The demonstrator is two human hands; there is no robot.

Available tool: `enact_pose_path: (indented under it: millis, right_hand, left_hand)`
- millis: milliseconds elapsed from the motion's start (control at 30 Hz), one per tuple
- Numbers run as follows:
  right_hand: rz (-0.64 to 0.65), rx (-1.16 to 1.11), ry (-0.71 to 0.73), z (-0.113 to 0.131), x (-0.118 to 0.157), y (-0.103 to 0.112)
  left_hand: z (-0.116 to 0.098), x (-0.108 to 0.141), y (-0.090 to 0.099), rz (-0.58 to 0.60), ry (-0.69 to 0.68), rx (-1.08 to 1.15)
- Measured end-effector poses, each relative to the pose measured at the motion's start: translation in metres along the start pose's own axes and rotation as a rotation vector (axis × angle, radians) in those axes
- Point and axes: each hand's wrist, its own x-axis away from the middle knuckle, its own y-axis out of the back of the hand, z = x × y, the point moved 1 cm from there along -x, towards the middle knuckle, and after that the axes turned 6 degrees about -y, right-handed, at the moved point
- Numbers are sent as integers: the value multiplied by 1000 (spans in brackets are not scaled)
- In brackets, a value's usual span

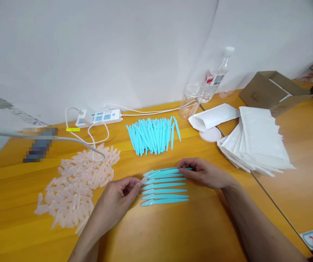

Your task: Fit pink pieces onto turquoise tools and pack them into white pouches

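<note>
Several thin turquoise sticks (167, 190) lie in a row of near-parallel lines on the wooden table, in front of me. My left hand (123, 194) is closed in a pinch on a small translucent cap (145, 179) at the left ends of the upper sticks. At the right end of the topmost sticks, my right hand (200, 173) pinches a turquoise stick (182, 170). A dense pile of turquoise sticks (152, 136) lies behind the row. To the left spreads a heap of translucent pinkish caps (76, 193).
A power strip (99, 118) with white cables stands by the wall, a blurred dark object (40, 145) at left. At right are white padded envelopes (262, 142), a clear container (190, 102), a round lid (210, 134), a plastic bottle (216, 78) and a cardboard box (271, 91).
</note>
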Motion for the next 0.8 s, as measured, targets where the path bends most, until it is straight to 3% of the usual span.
enact_pose_path:
  millis: [400, 600, 667, 800]
  right_hand:
    - [42, 54, 16, 6, 2, -8]
    - [113, 85, 108, 16, 10, -9]
    - [59, 97, 88, 15, 10, -8]
    - [-181, 84, -7, 8, 6, -3]
  left_hand:
    - [-13, -8, -14, 14, 8, 66]
    - [-4, 29, -17, 29, 118, 120]
    - [2, 45, -21, 50, 173, 131]
    - [10, 61, -32, 50, 203, 56]
